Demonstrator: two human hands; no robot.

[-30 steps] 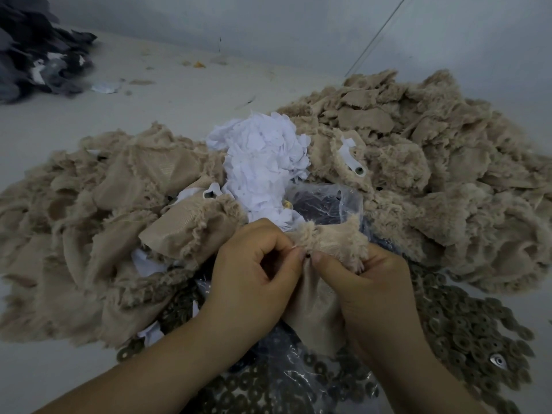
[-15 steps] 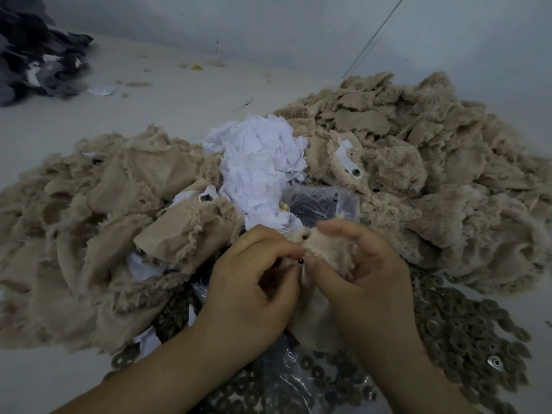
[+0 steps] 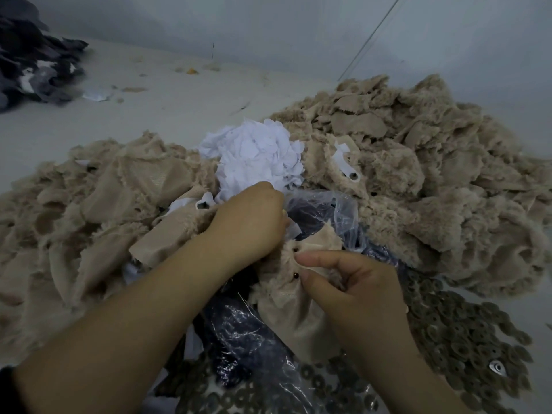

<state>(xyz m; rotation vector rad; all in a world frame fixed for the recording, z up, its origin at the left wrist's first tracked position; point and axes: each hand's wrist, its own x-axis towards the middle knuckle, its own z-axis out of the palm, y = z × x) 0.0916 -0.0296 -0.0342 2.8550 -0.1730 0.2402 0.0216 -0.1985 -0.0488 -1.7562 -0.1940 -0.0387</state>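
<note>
Pinching the plush piece (image 3: 298, 318) with the right hand (image 3: 358, 282): thumb and forefinger clamped on a fold of the furry side, just beside two small dark beads (image 3: 295, 275). Draped below those fingers, over a clear plastic bag (image 3: 331, 204). Judged light, limp and fluffy; likely to sag and fold, unlikely to slip. Grip at the woven backing or a cut edge, close to the beads; avoid tugging loose pile, apt to shed. Left hand (image 3: 251, 225) curled just beyond the right fingertips, against the piece's upper edge; fingertips hidden behind the back of the hand, so clamped or empty cannot be told. Bag contents dark, hard to make out. Beyond the left knuckles, white scraps (image 3: 257, 153); to the right of the right-hand fingers, disc washers (image 3: 466, 339), cut off at the frame edge.
</note>
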